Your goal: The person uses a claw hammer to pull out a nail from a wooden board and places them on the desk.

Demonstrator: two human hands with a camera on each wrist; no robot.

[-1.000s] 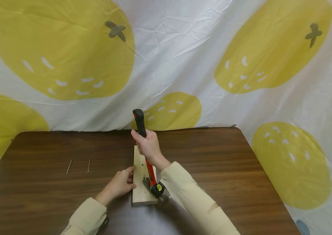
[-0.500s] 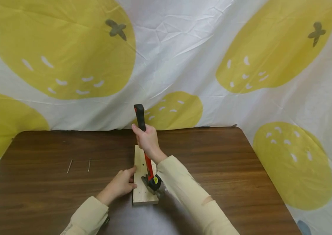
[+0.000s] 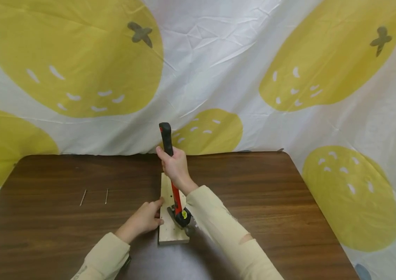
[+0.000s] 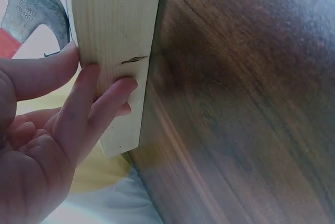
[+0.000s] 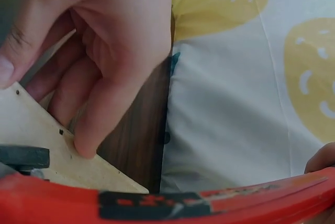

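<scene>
In the head view my right hand grips a claw hammer by its red and black handle, which points up and away. The hammer's metal claw is down at the top face of a pale wooden board. Small dark holes dot that face. Against the board's left long side, my left hand presses with fairly straight fingers, the thumb at the upper edge. A small grey bit shows by the hammer head in the right wrist view; the claw's contact point is mostly hidden.
Two loose nails, one and another, lie left of the board on the dark wooden table. A white cloth printed with yellow fruit hangs behind the table and along its right side.
The hammer and right hand have shifted slightly away from me, the head sliding a little further up and left over the board. Left hand and board stay almost in place.
</scene>
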